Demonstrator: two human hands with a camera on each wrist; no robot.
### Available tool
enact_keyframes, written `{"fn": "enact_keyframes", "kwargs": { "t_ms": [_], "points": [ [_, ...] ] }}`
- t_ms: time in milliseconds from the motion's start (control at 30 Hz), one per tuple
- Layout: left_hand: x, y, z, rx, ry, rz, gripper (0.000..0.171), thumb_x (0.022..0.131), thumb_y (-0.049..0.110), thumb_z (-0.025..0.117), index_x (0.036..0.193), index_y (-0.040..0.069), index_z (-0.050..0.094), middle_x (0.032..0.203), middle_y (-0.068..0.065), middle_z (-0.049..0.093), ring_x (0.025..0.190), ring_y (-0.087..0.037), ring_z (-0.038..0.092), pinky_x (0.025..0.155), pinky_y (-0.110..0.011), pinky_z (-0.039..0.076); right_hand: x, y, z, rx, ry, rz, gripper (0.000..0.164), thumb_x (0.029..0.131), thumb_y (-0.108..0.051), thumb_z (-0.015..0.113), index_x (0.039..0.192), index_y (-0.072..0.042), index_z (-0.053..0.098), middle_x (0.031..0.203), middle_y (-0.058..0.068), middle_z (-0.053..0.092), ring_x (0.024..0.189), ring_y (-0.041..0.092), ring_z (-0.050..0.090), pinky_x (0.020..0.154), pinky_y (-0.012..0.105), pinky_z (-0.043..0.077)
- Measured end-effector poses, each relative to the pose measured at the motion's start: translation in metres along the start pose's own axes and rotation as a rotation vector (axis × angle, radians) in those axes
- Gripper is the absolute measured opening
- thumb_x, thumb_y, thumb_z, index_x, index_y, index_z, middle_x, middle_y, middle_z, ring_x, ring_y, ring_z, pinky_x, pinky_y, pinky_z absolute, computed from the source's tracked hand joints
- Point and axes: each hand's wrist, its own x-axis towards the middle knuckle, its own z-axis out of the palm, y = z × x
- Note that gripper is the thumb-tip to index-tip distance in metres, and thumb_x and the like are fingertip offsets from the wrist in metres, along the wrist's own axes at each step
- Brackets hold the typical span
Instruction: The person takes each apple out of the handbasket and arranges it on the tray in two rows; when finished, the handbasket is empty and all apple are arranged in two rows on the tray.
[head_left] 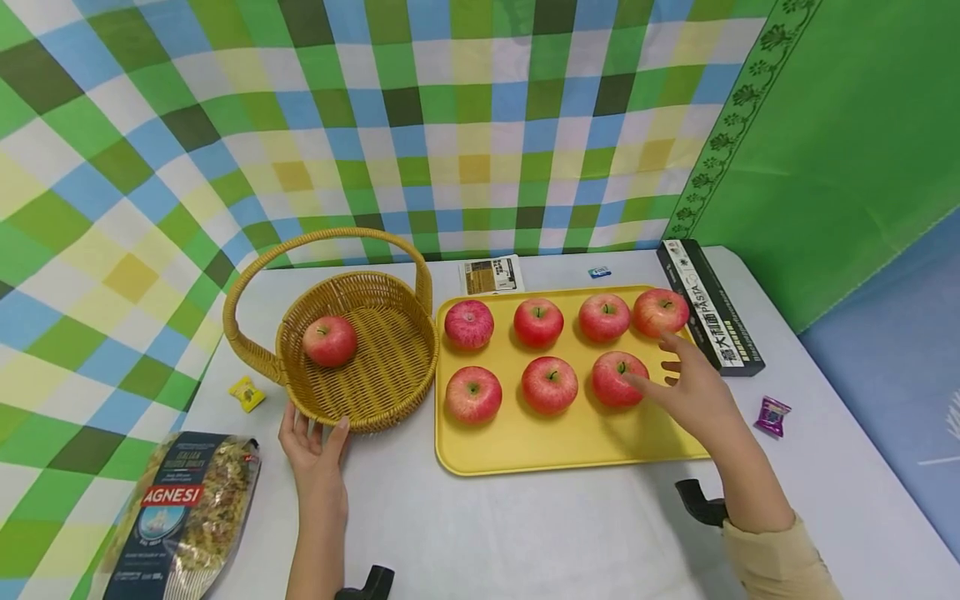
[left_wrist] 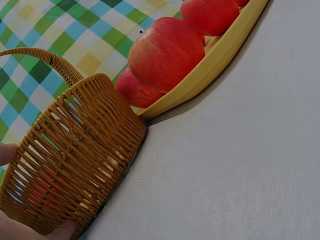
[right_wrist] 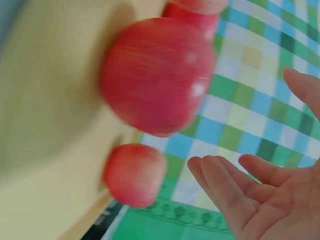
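Note:
My left hand (head_left: pixel 313 446) rests against the near outer side of a woven wicker basket (head_left: pixel 390 367), thumb and fingers spread along its wall. One red apple (head_left: pixel 330 341) lies inside the basket, left of its middle. Over the right part of a yellow tray (head_left: pixel 517 454) reaches my right hand (head_left: pixel 693 387), fingers parted and holding nothing. Its thumb overlaps the near right apple (head_left: pixel 619 379) in the head view; its fingertips are just below the far right apple (head_left: pixel 661 312). In the right wrist view, a gap shows between the hand (right_wrist: pixel 265 200) and the large apple (right_wrist: pixel 157 77).
Several more apples (head_left: pixel 550 385) sit in two rows on the tray. A black pasta box (head_left: pixel 712 308) stands right of it, a purple wrapped candy (head_left: pixel 772 416) nearer. A yellow packet (head_left: pixel 247 393) and an Agnesi pasta bag (head_left: pixel 180 517) lie at the left.

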Motion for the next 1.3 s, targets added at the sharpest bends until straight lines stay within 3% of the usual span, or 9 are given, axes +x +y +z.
{"fn": "enact_keyframes", "kwargs": {
  "t_ms": [200, 467, 633, 900, 1067, 1300],
  "points": [
    [-0.001, 0.001, 0.000, -0.021, -0.015, 0.013, 0.086, 0.093, 0.005, 0.063, 0.152, 0.031, 0.008, 0.159, -0.001, 0.007, 0.144, -0.020, 0.016, 0.108, -0.027, 0.036, 0.001, -0.025, 0.003, 0.064, 0.015, -0.104, 0.088, 0.083, -0.052, 0.070, 0.148, -0.005, 0.032, 0.142, 0.021, 0.041, 0.118, 0.043, 0.050, 0.093, 0.056, 0.048],
    [0.002, 0.000, -0.001, -0.027, -0.011, 0.015, 0.085, 0.092, 0.005, 0.065, 0.152, 0.031, 0.010, 0.158, -0.001, 0.009, 0.144, -0.020, 0.017, 0.107, -0.026, 0.037, 0.015, -0.072, 0.034, 0.137, -0.023, -0.270, 0.078, 0.082, -0.035, 0.077, 0.145, -0.007, 0.040, 0.141, 0.013, 0.045, 0.116, 0.034, 0.054, 0.095, 0.049, 0.049],
    [0.003, 0.000, -0.001, -0.022, -0.013, 0.019, 0.085, 0.092, 0.006, 0.065, 0.151, 0.032, 0.010, 0.158, -0.001, 0.010, 0.143, -0.020, 0.018, 0.106, -0.026, 0.038, 0.021, -0.106, 0.062, 0.172, -0.086, -0.323, 0.078, 0.081, -0.040, 0.077, 0.145, -0.015, 0.041, 0.141, 0.006, 0.046, 0.119, 0.030, 0.052, 0.096, 0.048, 0.049],
    [0.002, 0.000, 0.000, -0.019, -0.012, -0.004, 0.085, 0.092, 0.008, 0.065, 0.151, 0.033, 0.009, 0.159, 0.000, 0.009, 0.144, -0.019, 0.018, 0.107, -0.027, 0.037, 0.028, -0.151, 0.122, 0.282, -0.231, -0.324, 0.080, 0.079, -0.042, 0.078, 0.146, -0.020, 0.040, 0.141, 0.000, 0.045, 0.116, 0.024, 0.054, 0.089, 0.038, 0.054],
    [0.001, -0.001, 0.000, -0.019, -0.012, 0.017, 0.085, 0.092, 0.006, 0.064, 0.152, 0.031, 0.009, 0.158, -0.001, 0.009, 0.144, -0.020, 0.018, 0.108, -0.026, 0.036, 0.033, -0.171, 0.151, 0.275, -0.270, -0.379, 0.081, 0.080, -0.042, 0.078, 0.147, -0.020, 0.039, 0.141, 0.002, 0.046, 0.119, 0.024, 0.053, 0.090, 0.035, 0.053],
    [0.000, -0.001, -0.001, -0.013, -0.016, 0.030, 0.084, 0.092, 0.005, 0.064, 0.152, 0.030, 0.009, 0.158, -0.002, 0.009, 0.144, -0.020, 0.017, 0.107, -0.025, 0.037, 0.038, -0.188, 0.182, 0.203, -0.263, -0.407, 0.080, 0.080, -0.044, 0.077, 0.147, -0.021, 0.040, 0.143, -0.002, 0.045, 0.125, 0.018, 0.047, 0.100, 0.036, 0.046]
  ]
}}
